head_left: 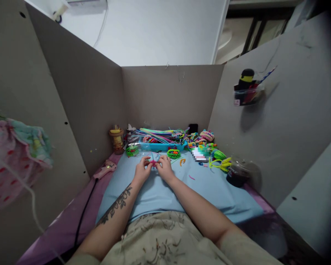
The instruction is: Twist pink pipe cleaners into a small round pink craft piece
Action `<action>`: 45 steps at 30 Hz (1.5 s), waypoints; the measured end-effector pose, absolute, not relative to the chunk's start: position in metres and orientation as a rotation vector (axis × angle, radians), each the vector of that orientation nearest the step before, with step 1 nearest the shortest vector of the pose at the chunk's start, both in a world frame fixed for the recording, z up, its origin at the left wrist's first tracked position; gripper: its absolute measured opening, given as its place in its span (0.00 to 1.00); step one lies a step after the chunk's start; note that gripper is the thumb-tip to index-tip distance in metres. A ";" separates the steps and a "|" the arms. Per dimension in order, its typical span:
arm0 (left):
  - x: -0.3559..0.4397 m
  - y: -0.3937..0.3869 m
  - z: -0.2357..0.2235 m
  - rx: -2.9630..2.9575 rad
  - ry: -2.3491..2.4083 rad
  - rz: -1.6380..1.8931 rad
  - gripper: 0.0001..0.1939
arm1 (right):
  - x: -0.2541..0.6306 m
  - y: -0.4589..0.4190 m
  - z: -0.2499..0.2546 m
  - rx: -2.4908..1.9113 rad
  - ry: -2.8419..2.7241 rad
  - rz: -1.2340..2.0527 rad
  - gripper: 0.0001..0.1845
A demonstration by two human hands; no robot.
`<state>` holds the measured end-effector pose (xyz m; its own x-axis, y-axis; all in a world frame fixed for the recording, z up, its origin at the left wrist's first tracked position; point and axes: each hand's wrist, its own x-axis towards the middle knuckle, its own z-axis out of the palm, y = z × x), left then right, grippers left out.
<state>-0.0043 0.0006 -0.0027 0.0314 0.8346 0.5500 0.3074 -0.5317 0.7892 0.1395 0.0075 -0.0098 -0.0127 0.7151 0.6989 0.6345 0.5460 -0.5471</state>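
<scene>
My left hand (pixel 142 168) and my right hand (pixel 164 166) meet over the light blue cloth (pixel 182 187), fingers pinched together on a small pink pipe-cleaner piece (pixel 153 163) held between them. Just beyond the hands lie a green ring with orange bits (pixel 173 153) and another green piece (pixel 132 151). A blue tray (pixel 162 147) full of colourful pipe cleaners stands behind them. A loose orange piece (pixel 182 161) lies right of my right hand.
Grey partition boards wall the desk on three sides. A pink glue gun (pixel 105 170) with a black cord lies at the left. A small bottle (pixel 117 140) stands back left. A dark jar (pixel 237 176) sits at the right, with a wall-mounted holder (pixel 246 92) above it.
</scene>
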 end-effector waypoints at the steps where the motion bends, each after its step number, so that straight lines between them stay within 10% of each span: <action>1: -0.004 0.000 -0.002 1.848 1.154 1.524 0.15 | 0.140 0.008 -0.010 -1.143 -1.698 0.104 0.06; 19: -0.007 0.006 0.003 1.379 1.003 1.551 0.16 | 0.142 -0.005 -0.002 -0.854 -1.952 0.126 0.19; 45: -0.006 0.002 -0.002 1.806 1.106 1.460 0.06 | 0.148 -0.005 0.005 -0.964 -1.642 0.192 0.06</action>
<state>-0.0064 0.0016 -0.0019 0.0661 0.8623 0.5021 0.2500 -0.5014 0.8283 0.1484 -0.0045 0.0051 0.0026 0.6722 0.7404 0.4832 0.6473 -0.5895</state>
